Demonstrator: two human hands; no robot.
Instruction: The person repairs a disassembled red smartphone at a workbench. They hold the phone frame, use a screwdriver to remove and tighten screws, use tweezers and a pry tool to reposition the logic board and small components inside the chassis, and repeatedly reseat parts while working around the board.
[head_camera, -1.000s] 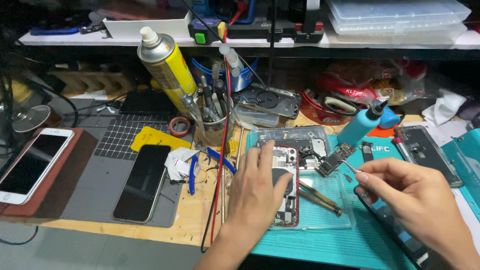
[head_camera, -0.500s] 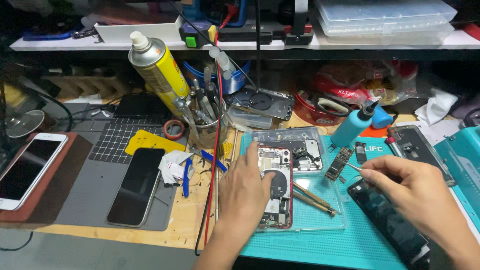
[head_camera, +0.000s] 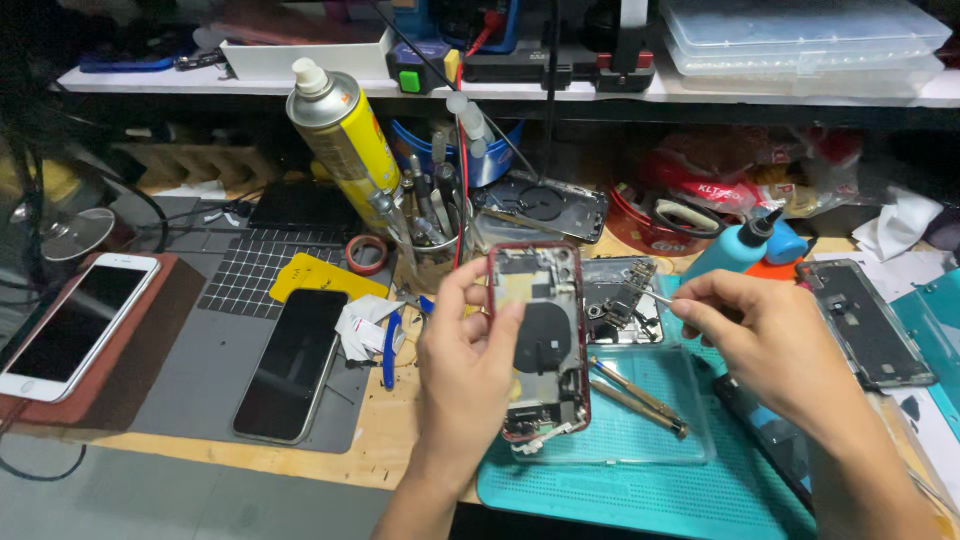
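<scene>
My left hand (head_camera: 465, 365) grips an opened phone housing (head_camera: 540, 340) with a red frame and lifts it, tilted upright, above a clear tray (head_camera: 640, 430) on the teal mat (head_camera: 640, 490). Its inner parts and a round dark coil show. My right hand (head_camera: 765, 340) pinches a thin metal tool (head_camera: 658, 296) whose tip points left toward the housing's upper right edge. Two metal-tipped tools (head_camera: 640, 395) lie in the tray under my right hand.
A dark phone (head_camera: 290, 365) lies on a grey mat, a white phone (head_camera: 75, 325) at far left. A yellow spray can (head_camera: 345, 140) and tool cup (head_camera: 435, 225) stand behind. A blue bottle (head_camera: 740, 245) and screen part (head_camera: 865, 320) sit at right.
My left hand has picked the red-framed housing up off the tray and raised it toward me. My right hand has shifted slightly left with its thin tool.
</scene>
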